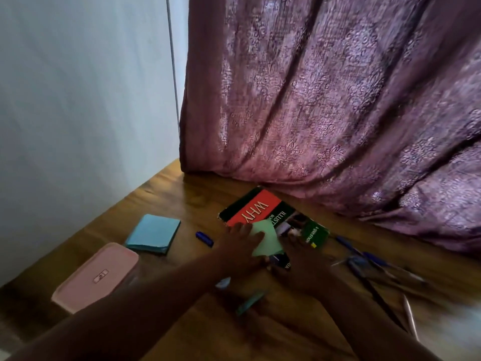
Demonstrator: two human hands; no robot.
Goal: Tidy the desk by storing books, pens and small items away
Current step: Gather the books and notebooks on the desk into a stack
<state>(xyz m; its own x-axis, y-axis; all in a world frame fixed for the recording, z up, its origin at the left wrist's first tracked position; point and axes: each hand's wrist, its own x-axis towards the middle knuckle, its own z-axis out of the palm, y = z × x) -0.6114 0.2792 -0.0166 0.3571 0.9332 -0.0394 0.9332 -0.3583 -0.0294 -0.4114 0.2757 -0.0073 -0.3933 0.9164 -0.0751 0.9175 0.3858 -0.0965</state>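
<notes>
A book (263, 207) with a red and green cover lies flat on the wooden desk (182, 199), close to the curtain. A green note pad (268, 238) sits on top of it. My left hand (240, 242) comes in from the left, and its fingers hold the pad's left edge. My right hand (299, 259) lies on the book just right of the pad; its grip is too dark to judge. Several blue pens (364, 259) are scattered to the right. A small blue cap-like item (204, 238) lies left of the book.
A blue note pad (153, 233) and a closed pink box (96, 276) sit at the left. A teal eraser-like piece (250, 303) and a pale small item (223, 282) lie under my forearms. A purple curtain (325, 100) hangs onto the desk's back edge, beside a white wall (78, 100).
</notes>
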